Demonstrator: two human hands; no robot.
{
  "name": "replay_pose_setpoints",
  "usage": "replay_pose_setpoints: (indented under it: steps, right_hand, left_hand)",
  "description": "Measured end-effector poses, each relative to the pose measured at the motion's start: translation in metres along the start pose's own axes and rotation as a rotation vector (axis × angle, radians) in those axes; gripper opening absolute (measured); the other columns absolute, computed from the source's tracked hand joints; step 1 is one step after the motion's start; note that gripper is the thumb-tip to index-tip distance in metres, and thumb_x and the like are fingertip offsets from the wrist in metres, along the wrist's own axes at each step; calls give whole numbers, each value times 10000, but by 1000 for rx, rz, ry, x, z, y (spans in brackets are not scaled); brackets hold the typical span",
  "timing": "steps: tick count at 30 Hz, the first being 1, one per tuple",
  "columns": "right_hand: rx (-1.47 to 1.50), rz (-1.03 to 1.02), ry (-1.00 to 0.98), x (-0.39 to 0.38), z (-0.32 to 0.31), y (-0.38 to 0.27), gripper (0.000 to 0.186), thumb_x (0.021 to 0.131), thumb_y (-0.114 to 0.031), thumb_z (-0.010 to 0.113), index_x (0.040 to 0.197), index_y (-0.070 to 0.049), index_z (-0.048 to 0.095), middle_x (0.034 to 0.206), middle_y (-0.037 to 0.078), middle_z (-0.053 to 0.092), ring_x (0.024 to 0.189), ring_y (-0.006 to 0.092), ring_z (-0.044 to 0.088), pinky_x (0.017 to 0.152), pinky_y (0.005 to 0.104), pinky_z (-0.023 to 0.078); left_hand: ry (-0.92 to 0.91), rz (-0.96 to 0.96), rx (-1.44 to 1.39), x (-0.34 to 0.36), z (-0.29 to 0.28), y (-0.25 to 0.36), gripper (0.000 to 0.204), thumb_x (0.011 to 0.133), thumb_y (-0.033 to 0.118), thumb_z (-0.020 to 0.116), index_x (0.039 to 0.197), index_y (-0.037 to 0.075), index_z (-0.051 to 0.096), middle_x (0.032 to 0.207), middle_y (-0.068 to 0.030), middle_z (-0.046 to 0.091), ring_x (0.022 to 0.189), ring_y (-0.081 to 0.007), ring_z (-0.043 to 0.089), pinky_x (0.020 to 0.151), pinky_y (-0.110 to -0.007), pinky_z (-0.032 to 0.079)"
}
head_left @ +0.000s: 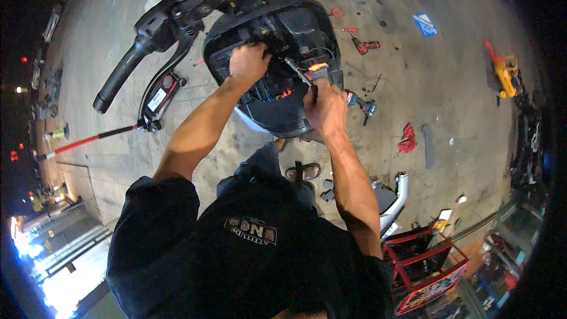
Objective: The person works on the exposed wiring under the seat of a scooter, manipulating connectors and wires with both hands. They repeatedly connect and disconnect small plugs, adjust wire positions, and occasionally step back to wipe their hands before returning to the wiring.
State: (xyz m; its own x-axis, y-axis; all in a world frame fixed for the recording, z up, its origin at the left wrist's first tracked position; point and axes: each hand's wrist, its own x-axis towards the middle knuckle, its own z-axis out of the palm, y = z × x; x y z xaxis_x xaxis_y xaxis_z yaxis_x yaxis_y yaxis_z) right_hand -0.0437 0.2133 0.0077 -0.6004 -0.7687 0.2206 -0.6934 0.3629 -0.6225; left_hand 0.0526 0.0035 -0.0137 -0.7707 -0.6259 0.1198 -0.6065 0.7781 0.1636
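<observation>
Below the handlebar [142,53] stands the black plastic front body [271,109] of a scooter, with wires and small parts inside. My left hand [249,62] reaches into the left side of this opening. Its fingers are curled, and what they grip, if anything, is hidden. At the right side, my right hand [326,108] is closed around a grey piece with an orange end [319,70]. A thin silver rod [298,72] slants just left of its fingers; I cannot tell whether the hand holds it too. Small orange-red parts [285,93] show between the hands.
A red-and-black drill [366,46], a blue-grey power tool [361,106] and a red cloth [407,137] lie on the concrete floor to the right. Farther right is a yellow tool [506,75]. A red metal rack [422,260] stands at lower right. A red-and-black jack [159,100] sits left.
</observation>
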Motion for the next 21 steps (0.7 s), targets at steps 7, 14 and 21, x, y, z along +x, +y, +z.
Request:
replay_pose_setpoints:
  steps: [7, 14, 21]
  right_hand:
    - [-98, -51, 34, 9, 27, -16, 195, 793, -150, 582, 937, -23, 552, 698, 200, 590, 686, 379, 581, 682, 487, 418]
    - [-244, -50, 44, 14, 32, -36, 158, 784, -148, 602, 873, -36, 535, 683, 165, 577, 670, 372, 559, 667, 466, 415]
    - [-386, -432, -16, 26, 33, -48, 120, 723, -156, 610, 791, -98, 530, 671, 82, 569, 710, 274, 549, 673, 414, 391]
  left_hand:
    - [60, 4, -57, -5, 5, 0, 183, 806, 261, 618, 894, 103, 643, 848, -127, 671, 759, -319, 653, 735, -445, 503]
    - [-2, -4, -110, -2, 4, -3, 169, 812, 229, 630, 924, 103, 649, 914, -116, 670, 837, -310, 646, 761, -441, 493]
    - [80, -158, -959, -47, -5, 9, 153, 864, 161, 599, 906, 21, 646, 791, -130, 655, 708, -256, 638, 642, -362, 515]
